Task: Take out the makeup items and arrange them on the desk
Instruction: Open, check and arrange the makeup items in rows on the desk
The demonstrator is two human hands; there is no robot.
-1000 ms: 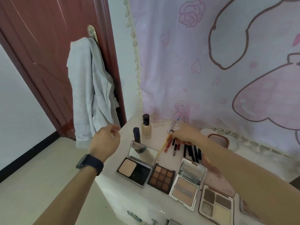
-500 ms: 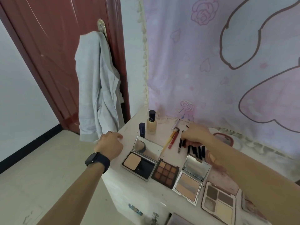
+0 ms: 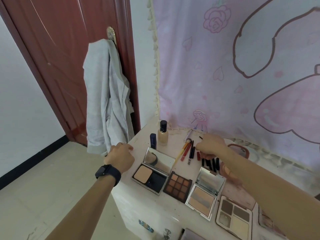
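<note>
"On the desk, what is laid out, largest first?"

"Along the front edge four open cases are set side by side: a mirrored compact, a nine-pan palette, a second compact and a four-pan palette. Behind them a bottle and a blue tube are stood upright, and brushes and pens are laid flat in a row."

"How are the hands placed?"

"The left hand is rested on the left corner, fingers loosely bent, nothing held. The right hand is lowered over the pens, fingers curled on what is taken to be a thin dark pencil; only its tip is seen, past the knuckles toward the curtain."

"What is the next move judged to turn on?"

"The row's direction. Each pen is laid with its long axis running from the front edge toward the curtain, so the pencil would have to be set down parallel. The row lies straight under the right fingers, so that hand is much the nearer; the left is found well apart, beyond the mirrored compact. A red lipstick is seen just beside the fingers and could be knocked askew"
</note>
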